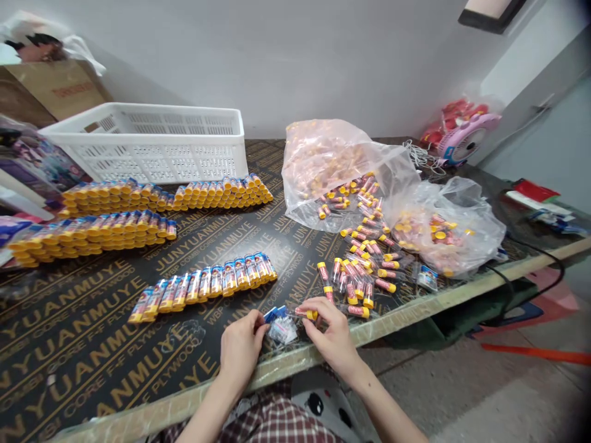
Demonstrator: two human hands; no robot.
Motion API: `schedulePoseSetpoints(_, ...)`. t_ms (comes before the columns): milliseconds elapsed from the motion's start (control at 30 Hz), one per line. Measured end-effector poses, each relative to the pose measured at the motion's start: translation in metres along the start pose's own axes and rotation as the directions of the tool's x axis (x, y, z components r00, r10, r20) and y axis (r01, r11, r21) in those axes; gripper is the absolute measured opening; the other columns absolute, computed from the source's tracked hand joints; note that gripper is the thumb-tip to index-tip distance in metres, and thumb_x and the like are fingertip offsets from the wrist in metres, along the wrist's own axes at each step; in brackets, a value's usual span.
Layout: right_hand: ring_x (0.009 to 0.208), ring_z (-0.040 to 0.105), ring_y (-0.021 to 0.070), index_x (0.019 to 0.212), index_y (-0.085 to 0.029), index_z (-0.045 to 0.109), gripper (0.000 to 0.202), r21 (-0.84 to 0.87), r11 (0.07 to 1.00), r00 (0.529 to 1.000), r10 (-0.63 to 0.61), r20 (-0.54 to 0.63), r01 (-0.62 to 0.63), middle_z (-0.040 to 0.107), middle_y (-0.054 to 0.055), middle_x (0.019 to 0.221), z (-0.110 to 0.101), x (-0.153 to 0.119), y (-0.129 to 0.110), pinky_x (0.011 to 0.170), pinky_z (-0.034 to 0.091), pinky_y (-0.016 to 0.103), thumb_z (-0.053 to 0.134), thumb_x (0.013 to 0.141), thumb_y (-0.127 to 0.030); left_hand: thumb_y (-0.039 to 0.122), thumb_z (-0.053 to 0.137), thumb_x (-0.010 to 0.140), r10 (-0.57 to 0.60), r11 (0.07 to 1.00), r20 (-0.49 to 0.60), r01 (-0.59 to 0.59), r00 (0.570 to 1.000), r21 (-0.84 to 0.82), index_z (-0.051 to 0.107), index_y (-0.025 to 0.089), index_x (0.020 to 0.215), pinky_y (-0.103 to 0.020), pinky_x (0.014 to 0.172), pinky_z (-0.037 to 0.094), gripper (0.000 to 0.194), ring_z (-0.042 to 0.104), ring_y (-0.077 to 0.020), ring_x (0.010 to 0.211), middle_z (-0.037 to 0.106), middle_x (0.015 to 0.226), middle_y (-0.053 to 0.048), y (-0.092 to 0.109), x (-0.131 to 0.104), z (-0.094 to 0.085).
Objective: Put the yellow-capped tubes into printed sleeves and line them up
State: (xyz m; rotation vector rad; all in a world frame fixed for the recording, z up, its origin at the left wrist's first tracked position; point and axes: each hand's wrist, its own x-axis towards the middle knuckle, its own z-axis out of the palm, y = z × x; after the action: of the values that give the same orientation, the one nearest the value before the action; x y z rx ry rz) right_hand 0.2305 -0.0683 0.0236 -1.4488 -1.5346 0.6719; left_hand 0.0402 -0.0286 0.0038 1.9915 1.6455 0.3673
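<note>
Near the table's front edge, my right hand [325,329] pinches a small clear tube [308,313] with reddish contents and a yellow cap. My left hand [242,344] has its thumb and fingertips pressed together at the edge of a small pile of blue-and-white labels [281,327]; whether it grips one is hidden. Beyond the hands lies a slanting row of tubes with blue wrappers [210,282], yellow ends toward me. To the right of it, loose unwrapped tubes [355,271] are scattered, spilling from a large clear plastic bag [323,157].
Stacked wrapped tubes [221,194] stand before a white plastic basket [170,144] at the back left, with another stack [92,234] nearer. A second clear bag [455,227] sits right. A pink fan [466,141] stands at the far right corner. The taped table edge [397,329] runs before me.
</note>
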Motion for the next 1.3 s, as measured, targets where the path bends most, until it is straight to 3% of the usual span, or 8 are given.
schedulePoseSetpoints(133, 0.093, 0.060, 0.0195, 0.092, -0.022, 0.067, 0.019, 0.005, 1.000, 1.000, -0.016, -0.024, 0.016, 0.065, 0.006, 0.095, 0.000, 0.000, 0.001, 0.083, 0.049, 0.035, 0.054, 0.082, -0.014, 0.020, 0.054, 0.077, 0.054, 0.994, -0.116, -0.064, 0.992, -0.083, 0.057, 0.020, 0.069, -0.026, 0.068, 0.039, 0.009, 0.059, -0.0174, 0.076, 0.062, 0.078, -0.003, 0.003, -0.002, -0.001)
schedulePoseSetpoints(233, 0.100, 0.058, 0.0212, 0.097, -0.023, 0.067, 0.019, -0.012, 1.000, 0.999, -0.008, -0.033, 0.008, 0.062, 0.007, 0.102, -0.001, -0.002, 0.004, 0.090, 0.046, 0.039, 0.054, 0.084, -0.019, 0.021, 0.057, 0.073, -0.042, 0.930, -0.112, -0.002, 0.993, -0.367, 0.055, 0.019, 0.066, -0.025, 0.065, 0.040, 0.008, 0.056, -0.0147, 0.068, 0.060, 0.071, -0.001, 0.003, 0.002, 0.000)
schedulePoseSetpoints(367, 0.103, 0.056, 0.0214, 0.104, -0.026, 0.066, 0.021, 0.020, 1.000, 1.000, 0.024, -0.005, -0.024, 0.058, 0.008, 0.109, -0.002, -0.006, 0.005, 0.087, 0.048, 0.038, 0.053, 0.087, -0.023, 0.026, 0.067, 0.064, -0.278, 0.512, 0.074, 0.213, 0.958, -0.832, 0.047, 0.019, 0.067, -0.022, 0.056, 0.042, 0.022, 0.054, -0.0106, 0.051, 0.054, 0.052, 0.006, 0.000, 0.009, -0.001)
schedulePoseSetpoints(467, 0.104, 0.056, 0.0212, 0.107, -0.027, 0.064, 0.023, 0.070, 0.997, 1.000, 0.014, -0.012, -0.013, 0.057, 0.007, 0.111, 0.000, -0.009, 0.002, 0.085, 0.049, 0.036, 0.053, 0.087, -0.024, 0.020, 0.077, 0.051, -0.343, 0.183, 0.210, 0.285, 0.915, -0.941, 0.052, 0.017, 0.077, -0.023, 0.061, 0.047, 0.036, 0.057, -0.0095, 0.051, 0.062, 0.057, 0.004, 0.000, 0.011, -0.005)
schedulePoseSetpoints(600, 0.104, 0.056, 0.0212, 0.110, -0.027, 0.062, 0.025, 0.094, 0.996, 0.999, 0.007, -0.051, -0.003, 0.059, 0.008, 0.111, 0.004, -0.012, -0.002, 0.084, 0.050, 0.035, 0.055, 0.086, -0.023, 0.020, 0.083, 0.045, -0.346, 0.012, 0.285, 0.308, 0.894, -0.951, 0.062, 0.011, 0.077, -0.022, 0.062, 0.050, 0.039, 0.060, -0.0090, 0.056, 0.066, 0.064, 0.000, 0.004, 0.013, -0.012)
schedulePoseSetpoints(767, 0.103, 0.057, 0.0202, 0.107, -0.025, 0.064, 0.024, 0.094, 0.996, 0.997, -0.005, -0.076, 0.012, 0.061, 0.007, 0.109, 0.007, -0.014, -0.005, 0.084, 0.050, 0.034, 0.057, 0.085, -0.022, 0.033, 0.085, 0.046, -0.389, -0.050, 0.290, 0.295, 0.874, -0.954, 0.065, 0.012, 0.068, -0.022, 0.057, 0.051, 0.037, 0.059, -0.0088, 0.055, 0.066, 0.064, -0.001, 0.005, 0.014, -0.012)
schedulePoseSetpoints(1000, 0.102, 0.058, 0.0200, 0.109, -0.025, 0.064, 0.025, 0.084, 0.996, 0.994, -0.030, -0.106, 0.039, 0.061, 0.008, 0.109, 0.006, -0.014, -0.003, 0.083, 0.051, 0.035, 0.057, 0.085, -0.019, 0.036, 0.086, 0.044, -0.357, 0.101, 0.224, 0.276, 0.907, -0.956, 0.067, 0.010, 0.059, -0.019, 0.053, 0.047, 0.035, 0.053, -0.0063, 0.050, 0.060, 0.054, 0.001, 0.004, 0.013, -0.009)
schedulePoseSetpoints(1300, 0.102, 0.059, 0.0193, 0.115, -0.025, 0.063, 0.036, -0.070, 0.972, 0.963, -0.233, -0.132, 0.226, 0.062, 0.006, 0.109, 0.009, -0.014, -0.010, 0.091, 0.048, 0.035, 0.057, 0.083, -0.010, 0.044, 0.084, 0.046, -0.458, 0.027, 0.215, 0.255, 0.863, -0.966, 0.067, 0.011, 0.058, -0.021, 0.054, 0.046, 0.039, 0.057, -0.0100, 0.052, 0.063, 0.055, -0.002, 0.005, 0.016, -0.018)
